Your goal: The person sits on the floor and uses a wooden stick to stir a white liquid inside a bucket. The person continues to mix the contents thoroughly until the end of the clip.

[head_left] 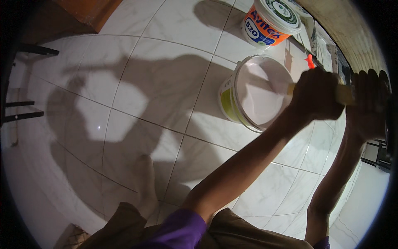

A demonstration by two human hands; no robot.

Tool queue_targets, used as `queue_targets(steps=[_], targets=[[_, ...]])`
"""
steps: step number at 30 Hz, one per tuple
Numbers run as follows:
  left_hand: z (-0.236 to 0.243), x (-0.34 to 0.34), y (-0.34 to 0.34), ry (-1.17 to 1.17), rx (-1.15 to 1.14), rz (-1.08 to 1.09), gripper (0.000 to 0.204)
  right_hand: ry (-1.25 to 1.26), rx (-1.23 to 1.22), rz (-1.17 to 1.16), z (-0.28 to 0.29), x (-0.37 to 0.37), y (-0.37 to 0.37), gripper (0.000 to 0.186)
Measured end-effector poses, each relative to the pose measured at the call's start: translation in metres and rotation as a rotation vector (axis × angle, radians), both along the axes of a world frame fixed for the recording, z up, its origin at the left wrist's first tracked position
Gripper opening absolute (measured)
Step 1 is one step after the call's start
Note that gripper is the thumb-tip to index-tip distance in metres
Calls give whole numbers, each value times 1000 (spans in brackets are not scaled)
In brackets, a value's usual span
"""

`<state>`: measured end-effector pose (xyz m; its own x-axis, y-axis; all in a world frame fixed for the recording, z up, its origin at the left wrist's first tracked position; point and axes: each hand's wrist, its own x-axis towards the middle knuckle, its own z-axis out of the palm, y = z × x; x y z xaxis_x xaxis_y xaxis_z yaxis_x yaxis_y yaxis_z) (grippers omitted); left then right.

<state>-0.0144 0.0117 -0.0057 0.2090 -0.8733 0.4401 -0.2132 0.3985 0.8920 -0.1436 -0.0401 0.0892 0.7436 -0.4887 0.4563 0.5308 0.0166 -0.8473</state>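
My left hand (pixel 317 94) is closed round a tool's yellowish handle (pixel 345 94), which shows on both sides of the fist. The kind of tool cannot be made out. To the left of this fist, and partly behind it, stands a white bucket (pixel 227 97) with a green label; smooth, pale pinkish paint (pixel 259 99) lies in it. At the far right my right hand (pixel 368 103) is raised with straight fingers, beside the handle's end. It seems to hold nothing. Dark shapes at the picture's rim hide what it may touch.
A lidded orange and white paint bucket (pixel 269 27) stands beyond the open one. Near it are a small bright orange piece (pixel 309 61) and a pale board-like surface (pixel 336 29). Black furniture legs (pixel 25 114) jut in at left. Glossy white tiles (pixel 137 124) cover the floor.
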Motion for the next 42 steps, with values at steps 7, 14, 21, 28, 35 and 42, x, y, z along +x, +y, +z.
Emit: queue_targets(steps=[7,14,21,28,35,42], targets=[[8,26,31,-46,203,120,23,259,-66,-1161,4,78,41,51],[-10,14,-4,-126,-111,172,28,686,-911,-984,-17,-23,-20,41],[6,5,26,108,99,-55,22,94,-125,-334,2,8,30,46],[2,39,22,-106,106,120,27,179,-69,-1082,-9,67,19,50],[-10,16,-6,-101,-106,71,27,50,-61,-380,-7,21,12,36],[5,9,34,67,150,-44,23,195,37,-1384,15,106,83,31]])
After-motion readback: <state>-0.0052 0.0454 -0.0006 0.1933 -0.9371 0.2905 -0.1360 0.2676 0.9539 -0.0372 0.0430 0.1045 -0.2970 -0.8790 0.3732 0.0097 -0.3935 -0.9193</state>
